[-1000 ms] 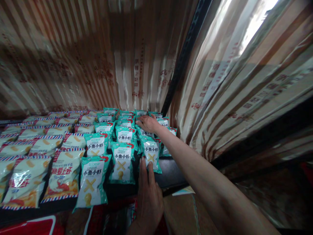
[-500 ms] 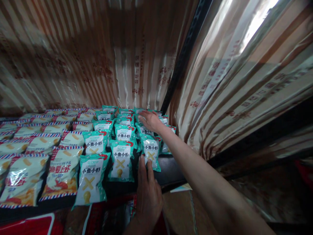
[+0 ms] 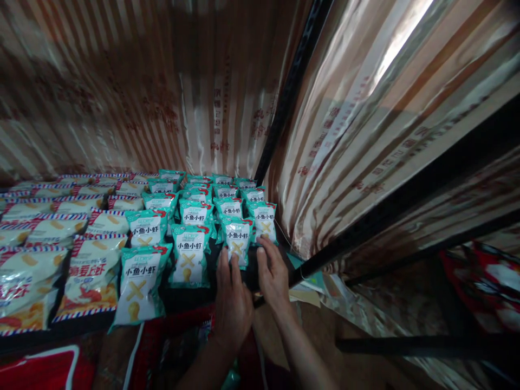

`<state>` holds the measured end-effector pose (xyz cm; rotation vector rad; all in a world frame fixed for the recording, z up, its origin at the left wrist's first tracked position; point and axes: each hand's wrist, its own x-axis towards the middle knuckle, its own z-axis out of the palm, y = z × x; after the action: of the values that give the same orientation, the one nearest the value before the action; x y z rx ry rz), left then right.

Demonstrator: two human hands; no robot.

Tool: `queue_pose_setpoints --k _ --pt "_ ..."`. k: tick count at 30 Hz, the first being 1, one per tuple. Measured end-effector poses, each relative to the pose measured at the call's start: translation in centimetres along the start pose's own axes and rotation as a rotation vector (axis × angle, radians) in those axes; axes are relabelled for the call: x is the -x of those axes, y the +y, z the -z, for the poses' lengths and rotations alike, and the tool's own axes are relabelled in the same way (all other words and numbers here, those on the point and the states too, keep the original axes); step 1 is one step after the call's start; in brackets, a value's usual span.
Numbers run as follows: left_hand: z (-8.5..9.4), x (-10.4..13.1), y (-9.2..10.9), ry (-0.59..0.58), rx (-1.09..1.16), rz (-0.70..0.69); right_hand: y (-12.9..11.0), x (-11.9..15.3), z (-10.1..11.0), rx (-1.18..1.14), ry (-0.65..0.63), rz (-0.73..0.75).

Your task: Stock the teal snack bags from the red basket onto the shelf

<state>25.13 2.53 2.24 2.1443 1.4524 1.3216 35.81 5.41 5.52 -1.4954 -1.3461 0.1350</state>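
Note:
Teal-and-white snack bags stand in rows on a dark shelf [image 3: 182, 297]. My left hand [image 3: 233, 298] lies with its fingers stretched up against the lower front of a teal snack bag [image 3: 238, 235]. Just right of it, my right hand [image 3: 274, 273] has its fingers apart, their tips at the lower edge of the rightmost front teal bag [image 3: 265, 218]. Neither hand is wrapped around a bag. Another front teal bag [image 3: 190, 257] stands left of my left hand, and a larger-looking one [image 3: 140, 284] leans at the shelf's front edge.
Striped red-and-white snack bags [image 3: 87, 276] fill the left side. Behind hangs a striped curtain [image 3: 203, 97]. A black metal post [image 3: 286, 97] rises at the back corner, and a black rail [image 3: 365, 227] slants along the right. Red packaging [image 3: 40, 371] lies below the shelf.
My right hand has come back from the rear bags to the front right corner. The bags at right now stand in more even rows. My left hand stays at the same front bag.

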Motion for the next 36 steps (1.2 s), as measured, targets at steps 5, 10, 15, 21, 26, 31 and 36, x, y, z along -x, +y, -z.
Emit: queue_pose_setpoints --k 5,10,15,21,26,31,36 --pt "0.3 0.1 -0.3 0.010 -0.071 -0.083 0.4 1.7 -1.4 0.017 -0.072 0.031" --pt "1.9 0.2 -0.8 -0.061 -0.108 -0.095 1.0 2.0 -1.3 0.058 -0.111 0.099" --pt "3.8 0.6 -2.6 -0.093 -0.102 -0.122 0.9 2.0 -1.3 0.103 -0.161 0.134" --pt "5.6 1.0 -3.4 -0.207 -0.089 -0.147 0.7 2.1 -1.8 0.103 -0.149 0.153" --pt "6.6 1.1 -3.4 -0.222 -0.085 -0.206 0.6 2.3 -1.7 0.117 -0.146 0.149" --pt "7.7 1.9 -3.5 -0.220 -0.077 -0.318 0.7 2.6 -1.3 0.111 -0.160 0.207" --pt "7.9 3.8 -3.2 -0.319 -0.061 -0.364 0.7 2.6 -1.4 0.171 -0.210 0.233"
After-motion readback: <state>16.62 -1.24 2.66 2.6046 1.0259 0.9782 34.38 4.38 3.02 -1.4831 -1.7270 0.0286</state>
